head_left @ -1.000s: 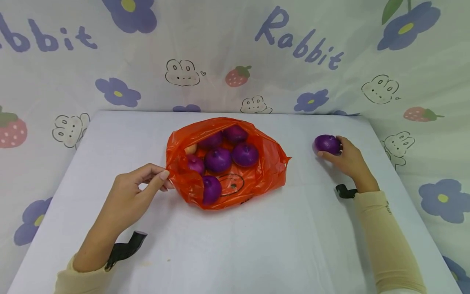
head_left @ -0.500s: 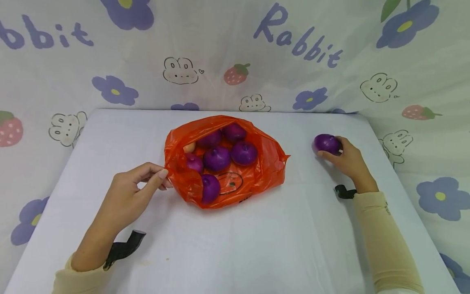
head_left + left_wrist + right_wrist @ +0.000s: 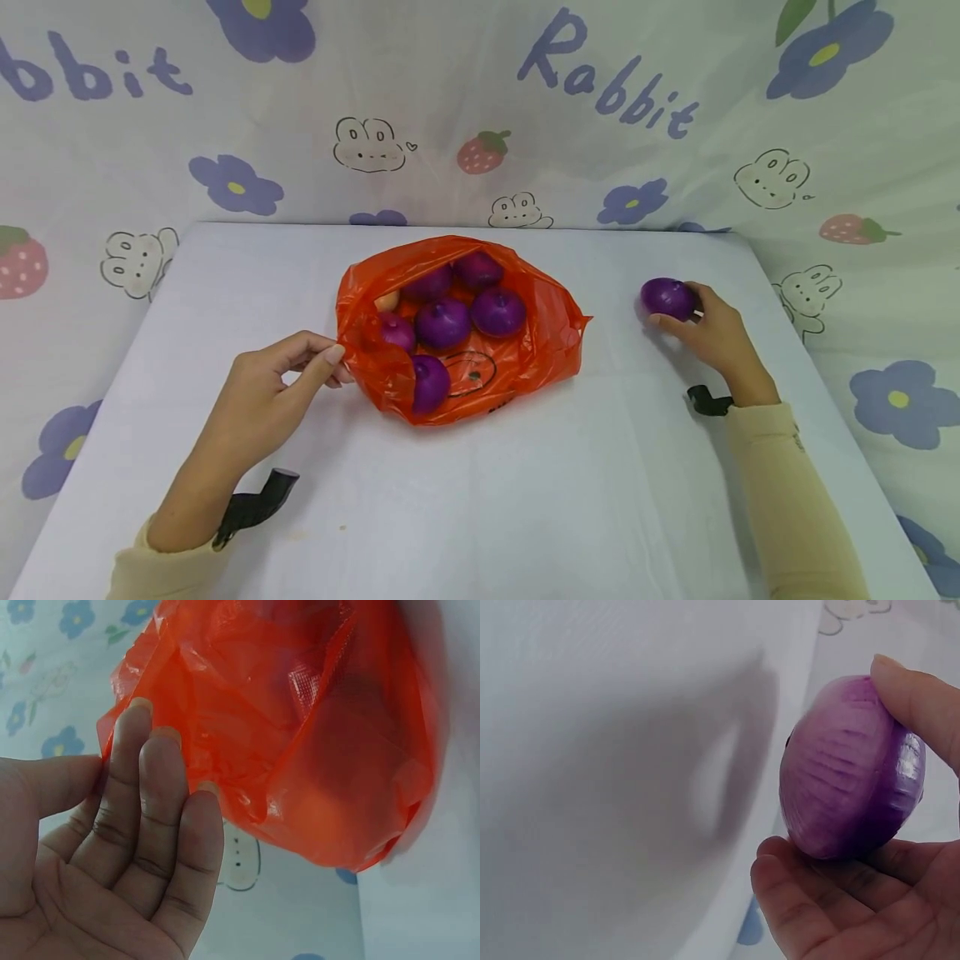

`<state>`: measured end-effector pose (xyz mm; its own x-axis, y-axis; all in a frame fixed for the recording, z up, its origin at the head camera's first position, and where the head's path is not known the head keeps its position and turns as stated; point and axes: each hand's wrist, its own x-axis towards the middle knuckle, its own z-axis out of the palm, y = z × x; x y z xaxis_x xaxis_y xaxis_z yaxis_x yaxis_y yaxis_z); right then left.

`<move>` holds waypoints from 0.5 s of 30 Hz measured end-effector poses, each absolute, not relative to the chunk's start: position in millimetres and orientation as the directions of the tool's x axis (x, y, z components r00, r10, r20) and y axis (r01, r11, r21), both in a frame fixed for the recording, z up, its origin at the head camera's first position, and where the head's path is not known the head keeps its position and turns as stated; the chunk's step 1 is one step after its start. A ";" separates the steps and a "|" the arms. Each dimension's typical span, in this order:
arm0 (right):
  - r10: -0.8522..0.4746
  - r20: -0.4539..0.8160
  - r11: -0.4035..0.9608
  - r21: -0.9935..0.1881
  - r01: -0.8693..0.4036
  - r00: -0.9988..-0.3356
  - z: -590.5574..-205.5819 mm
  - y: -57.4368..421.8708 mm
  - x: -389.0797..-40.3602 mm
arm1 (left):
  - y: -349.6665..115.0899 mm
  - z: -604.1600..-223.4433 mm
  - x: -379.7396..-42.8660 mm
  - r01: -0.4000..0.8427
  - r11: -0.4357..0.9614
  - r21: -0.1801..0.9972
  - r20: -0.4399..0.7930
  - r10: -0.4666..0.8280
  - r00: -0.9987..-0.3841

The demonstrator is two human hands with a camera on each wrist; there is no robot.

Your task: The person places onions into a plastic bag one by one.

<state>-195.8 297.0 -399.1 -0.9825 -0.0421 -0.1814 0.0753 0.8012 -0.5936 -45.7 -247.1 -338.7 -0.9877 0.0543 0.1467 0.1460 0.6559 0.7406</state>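
Observation:
My left hand (image 3: 273, 404) pinches the left edge of a crinkled orange-red plastic bag (image 3: 551, 333) between thumb and forefinger. The bag's mouth faces up, showing several purple onions (image 3: 443, 323) and part of a small tan item (image 3: 387, 302) inside. In the left wrist view the bag's film (image 3: 322, 765) hangs beyond the other, straighter fingers. Off to the right, my right hand (image 3: 712, 329) grips a single purple onion (image 3: 667, 298) between thumb and fingers. Seen from the right wrist, that onion (image 3: 840, 772) has a ribbed, glossy side, and its shadow falls on the white surface.
A white tabletop (image 3: 480, 500) lies under everything. Behind it hangs a pale cloth (image 3: 420, 83) printed with flowers, rabbits and strawberries. Black curved pieces (image 3: 258, 507) stick out at both wrists.
The right hand and its onion have shifted slightly toward the near side of the table. My left hand keeps its pinch on the bag, which looks unchanged.

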 end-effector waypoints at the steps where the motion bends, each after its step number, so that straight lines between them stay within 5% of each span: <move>1: -0.044 -0.175 0.800 -0.596 0.070 -0.984 -397.7 296.2 -194.5 | -247.3 -338.6 -45.7 0.147 0.656 0.741 0.148 0.054 -0.988; 15: -0.151 -0.051 0.777 -0.623 -0.087 -0.987 -372.6 280.9 -171.7 | -247.8 -336.9 -44.3 0.137 0.659 0.740 0.139 0.049 -0.989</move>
<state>-171.7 280.9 -372.6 -0.9872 -0.1511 -0.0512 -0.0866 0.7771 -0.6233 -44.3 -247.8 -336.9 -0.9891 0.0493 0.1386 0.1365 0.6588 0.7399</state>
